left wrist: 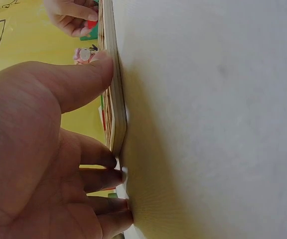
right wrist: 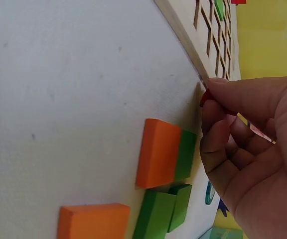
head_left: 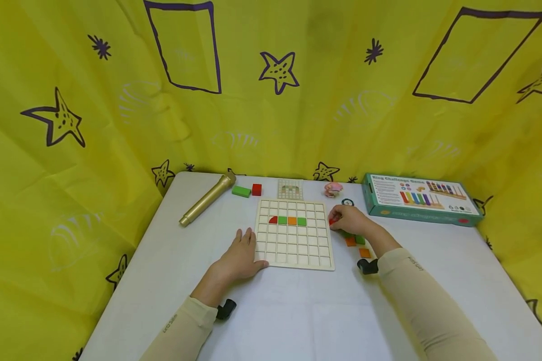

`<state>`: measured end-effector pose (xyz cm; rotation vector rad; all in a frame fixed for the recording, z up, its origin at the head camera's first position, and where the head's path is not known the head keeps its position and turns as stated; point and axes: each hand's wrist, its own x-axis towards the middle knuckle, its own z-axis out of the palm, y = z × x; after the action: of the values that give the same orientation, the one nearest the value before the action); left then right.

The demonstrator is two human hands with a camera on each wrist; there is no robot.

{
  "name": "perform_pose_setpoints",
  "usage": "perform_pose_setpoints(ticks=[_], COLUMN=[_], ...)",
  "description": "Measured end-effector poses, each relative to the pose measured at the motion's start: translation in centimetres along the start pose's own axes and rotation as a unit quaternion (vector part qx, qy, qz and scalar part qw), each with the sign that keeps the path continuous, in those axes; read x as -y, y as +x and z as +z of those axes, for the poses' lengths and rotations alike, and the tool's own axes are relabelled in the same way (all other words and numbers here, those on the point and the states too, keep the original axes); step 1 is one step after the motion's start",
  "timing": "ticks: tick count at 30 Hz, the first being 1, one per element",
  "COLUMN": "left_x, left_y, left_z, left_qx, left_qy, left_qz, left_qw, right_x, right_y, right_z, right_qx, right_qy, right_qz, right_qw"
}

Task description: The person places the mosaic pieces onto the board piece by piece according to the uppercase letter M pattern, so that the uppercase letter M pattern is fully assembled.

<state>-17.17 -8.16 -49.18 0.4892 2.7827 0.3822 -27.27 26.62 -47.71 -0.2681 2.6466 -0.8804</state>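
Observation:
A wooden grid board [head_left: 293, 258] lies on the white table. One row of it holds a red rounded piece [head_left: 273, 220], a green square [head_left: 282, 220], an orange square [head_left: 292, 221] and another green square [head_left: 301, 221]. My left hand [head_left: 238, 256] rests at the board's near left corner, fingers extended along its side and thumb [left wrist: 91, 77] against its front edge. Just off the right edge, my right hand [head_left: 351, 219] pinches a small red block [right wrist: 206, 97] between thumb and fingertips; most of the block is hidden. Orange blocks [right wrist: 157, 154] and green blocks [right wrist: 154, 213] lie below that hand.
Behind the board are a pattern card [head_left: 291, 189], a green block [head_left: 241, 191], a red cube [head_left: 256, 189] and a pink figurine [head_left: 332, 189]. A gold microphone [head_left: 208, 199] lies at left, a game box [head_left: 422, 199] at back right. Yellow curtain [head_left: 271, 125] surrounds the table.

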Motion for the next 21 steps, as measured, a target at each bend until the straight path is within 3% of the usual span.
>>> perform_pose_setpoints(ticks=[8, 21], left_x=[0.0, -0.1], left_y=[0.0, 0.0], left_z=[0.0, -0.1], left_qx=[0.002, 0.006], left_qy=[0.002, 0.004], left_qz=[0.002, 0.000], left_qw=[1.0000, 1.0000], right_x=[0.3, 1.1], right_y=[-0.3, 0.0], right_z=[-0.5, 0.1], right_qx=[-0.050, -0.078], right_qy=[-0.007, 0.039], right_qz=[-0.011, 0.015], right_qw=[0.9987, 0.9961])
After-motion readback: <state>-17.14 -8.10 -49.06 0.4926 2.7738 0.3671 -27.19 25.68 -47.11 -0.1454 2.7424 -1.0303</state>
